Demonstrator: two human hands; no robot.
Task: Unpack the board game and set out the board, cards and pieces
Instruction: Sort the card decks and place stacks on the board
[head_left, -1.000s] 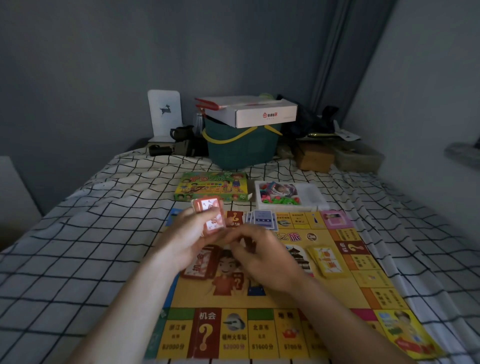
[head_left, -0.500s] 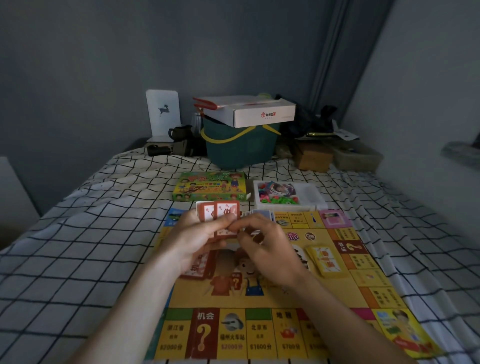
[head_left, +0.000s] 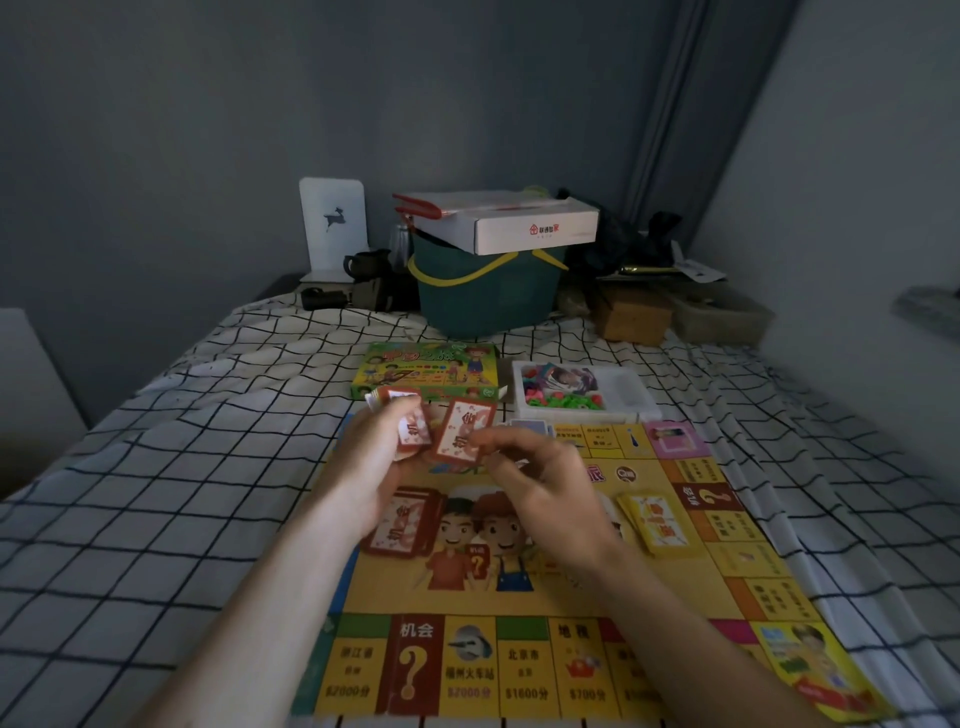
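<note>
Head view, single frame. The game board (head_left: 582, 597) lies flat on the bed (head_left: 156, 519), over a checked sheet. The left hand (head_left: 374, 462) is raised above the board's far part, fingers curled round a small stack of red cards (head_left: 402, 421). The right hand (head_left: 540, 483) is just beside it, pinching one red card (head_left: 462, 431) by its lower edge (card tilted, face toward the camera).

On the board: a red card pile (head_left: 402, 525) left of centre, partly hidden under the left wrist; a yellow card pile (head_left: 657, 522) to the right; blue cards (head_left: 530, 428) at the far edge, mostly hidden behind the right hand.

Beyond the board on the sheet: the green game box (head_left: 426, 371), and just right of it a white tray (head_left: 584, 395) holding coloured pieces. Further back, a dark green bucket (head_left: 488, 296) with a white carton (head_left: 519, 223) on top.
</note>
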